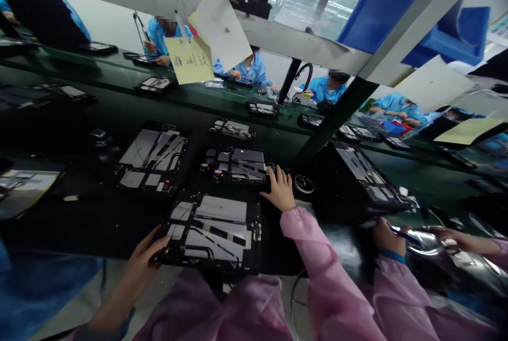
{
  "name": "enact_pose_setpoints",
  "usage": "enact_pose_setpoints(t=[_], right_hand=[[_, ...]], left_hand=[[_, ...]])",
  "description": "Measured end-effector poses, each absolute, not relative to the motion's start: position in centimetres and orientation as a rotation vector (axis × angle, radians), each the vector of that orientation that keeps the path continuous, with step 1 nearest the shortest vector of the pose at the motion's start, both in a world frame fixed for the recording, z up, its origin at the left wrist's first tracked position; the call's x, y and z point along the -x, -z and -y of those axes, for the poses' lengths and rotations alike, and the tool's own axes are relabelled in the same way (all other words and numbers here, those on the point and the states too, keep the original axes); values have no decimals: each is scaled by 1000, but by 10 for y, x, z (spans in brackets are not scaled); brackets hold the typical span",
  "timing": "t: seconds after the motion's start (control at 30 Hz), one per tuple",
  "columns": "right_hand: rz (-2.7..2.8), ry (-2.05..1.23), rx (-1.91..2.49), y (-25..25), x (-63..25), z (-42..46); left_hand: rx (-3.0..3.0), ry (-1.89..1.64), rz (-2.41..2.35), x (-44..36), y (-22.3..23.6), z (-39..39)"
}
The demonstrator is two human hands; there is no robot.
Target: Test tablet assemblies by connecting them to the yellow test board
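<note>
Directly before me is a flat black device panel (216, 232) bearing grey battery-like blocks and ribbon cables. My left hand (148, 251) grips its left edge, thumb on top and the other fingers mostly hidden. My right hand (281, 190) has its fingers spread at the right end of a similar device panel (242, 164) behind the first one. Whether those fingertips press on it or hover just over it, I cannot tell. Another such device panel (153, 156) lies to the left, and a roll of clear tape (304, 184) sits just right of my right hand.
A stack of black device panels (365, 177) stands at the right. A co-worker's hand (389, 238) in a pink sleeve is close on that side. A slanted green post (337, 119) rises past the bench, and paper notes (190, 61) hang from the overhead rail. People in blue sit opposite.
</note>
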State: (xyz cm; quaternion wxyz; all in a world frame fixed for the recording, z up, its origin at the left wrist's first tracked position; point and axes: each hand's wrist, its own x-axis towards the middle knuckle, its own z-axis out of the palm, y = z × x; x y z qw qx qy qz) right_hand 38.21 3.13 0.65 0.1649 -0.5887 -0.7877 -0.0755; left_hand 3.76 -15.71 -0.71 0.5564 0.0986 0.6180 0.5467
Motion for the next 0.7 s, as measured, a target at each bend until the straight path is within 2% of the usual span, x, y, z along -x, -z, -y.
enact_pose_setpoints(t=[0.13,0.3,0.6,0.7], right_hand=[[2473,397,1589,0,-372,-54],[2360,502,1612,-1,-362,-60],[2453,412,1652,-22,-309,-75],[2487,336,1577,-35,-309,-48]], left_hand=[[-104,-1238,-1407,-40,12,158],[-96,-1214,-1382,-38,23,155],[-253,-1174,-1347,-46,27,139],[-625,-1122,-1556,-46,24,136]])
